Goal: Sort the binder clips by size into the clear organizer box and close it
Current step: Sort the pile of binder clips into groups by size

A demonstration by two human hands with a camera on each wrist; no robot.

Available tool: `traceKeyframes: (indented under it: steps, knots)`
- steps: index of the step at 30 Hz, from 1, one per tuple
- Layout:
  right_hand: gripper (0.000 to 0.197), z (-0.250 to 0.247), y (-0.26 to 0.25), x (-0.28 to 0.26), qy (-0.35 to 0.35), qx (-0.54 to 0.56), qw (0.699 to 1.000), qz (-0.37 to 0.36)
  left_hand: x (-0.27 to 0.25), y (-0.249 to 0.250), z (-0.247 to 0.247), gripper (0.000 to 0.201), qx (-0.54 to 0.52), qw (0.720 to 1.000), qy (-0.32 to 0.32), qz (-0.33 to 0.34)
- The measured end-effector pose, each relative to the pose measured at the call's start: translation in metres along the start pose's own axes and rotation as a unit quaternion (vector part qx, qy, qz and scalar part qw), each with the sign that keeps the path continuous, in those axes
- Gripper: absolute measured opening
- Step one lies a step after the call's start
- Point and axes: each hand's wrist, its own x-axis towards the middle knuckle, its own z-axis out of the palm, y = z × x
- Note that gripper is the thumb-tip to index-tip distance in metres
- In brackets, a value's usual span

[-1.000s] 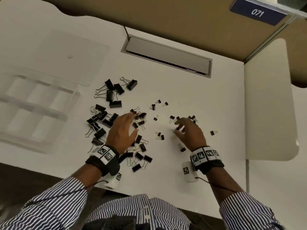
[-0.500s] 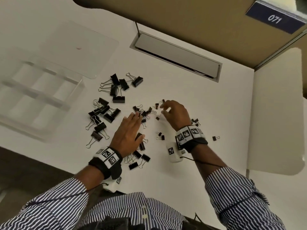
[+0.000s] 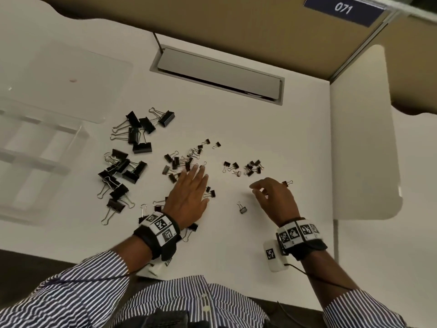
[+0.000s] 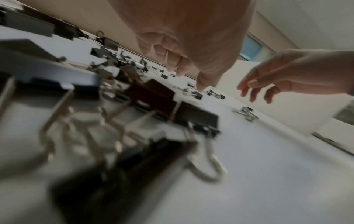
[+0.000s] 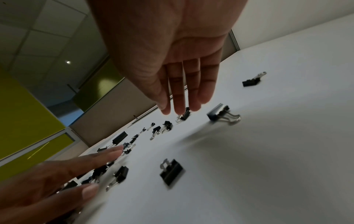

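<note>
Black binder clips lie scattered on the white table [image 3: 272, 143]. Large clips [image 3: 139, 131] sit at the left, medium clips [image 3: 179, 162] in the middle, and small clips [image 3: 250, 166] in a group at the right. The clear organizer box [image 3: 35, 150] stands at the far left with its lid [image 3: 71, 79] laid open behind it. My left hand [image 3: 201, 185] lies flat with straight fingers over the medium clips. My right hand [image 3: 260, 189] hovers below the small clips and holds nothing; its fingers [image 5: 182, 98] hang relaxed. A lone clip [image 3: 242, 208] lies between the hands.
A grey cable hatch [image 3: 217, 74] is set into the table at the back. A white side panel [image 3: 364, 138] rises on the right. One small clip [image 3: 287, 183] lies just right of my right hand. The table's near edge runs under my wrists.
My right hand, which had reached left to the middle clips half a second ago, has drawn back to the right and toward me. My left hand stays over the medium clips.
</note>
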Motion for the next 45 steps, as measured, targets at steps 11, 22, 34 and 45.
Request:
traceKeyframes:
  steps: [11, 22, 34, 45]
  knots:
    - [0.016, 0.010, -0.008, 0.016, 0.001, -0.004, 0.999, -0.039, -0.033, 0.021, 0.009, 0.065, 0.029, 0.998, -0.047, -0.004]
    - [0.019, 0.003, -0.002, 0.016, -0.013, -0.006, 1.000, -0.028, -0.007, 0.049, 0.013, 0.089, 0.069, 0.989, -0.132, 0.011]
    - [0.064, 0.027, -0.031, 0.017, -0.120, -0.134, 0.983, -0.033, 0.023, 0.034, 0.003, 0.091, 0.100, 0.986, -0.135, -0.008]
    - [0.047, 0.018, -0.025, 0.011, -0.051, -0.105, 0.993, -0.018, 0.040, 0.028, -0.004, 0.083, 0.053, 0.995, -0.085, -0.014]
